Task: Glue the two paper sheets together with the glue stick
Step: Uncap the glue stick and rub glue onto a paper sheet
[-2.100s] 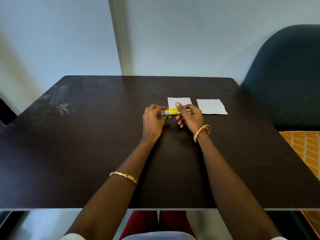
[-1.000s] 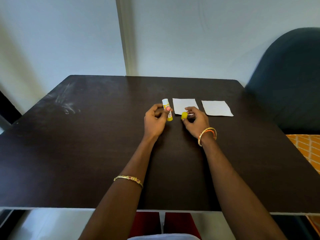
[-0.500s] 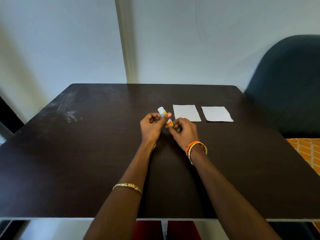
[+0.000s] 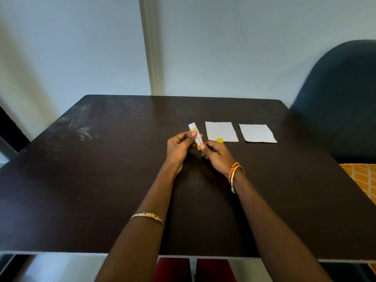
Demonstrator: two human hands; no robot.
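Observation:
My left hand point(image 4: 179, 147) grips the uncapped glue stick point(image 4: 195, 135), a white tube with yellow bands, held upright with its white tip up. My right hand point(image 4: 217, 154) pinches the yellow base of the stick with fingertips and also holds the yellow cap point(image 4: 219, 140) above its fingers. Two small white paper sheets lie flat on the dark table point(image 4: 101, 180) just beyond my hands: the nearer left sheet point(image 4: 221, 131) and the right sheet point(image 4: 257, 133), with a gap between them.
A dark blue chair back point(image 4: 341, 102) stands at the table's right side. An orange patterned cushion point(image 4: 362, 178) shows at the right edge. A pale wall rises behind the table. White smudges point(image 4: 81, 131) mark the table's far left.
The cap came off the glue stick into my right hand. My left hand turned the stick upright. My right hand then moved back to the stick's base.

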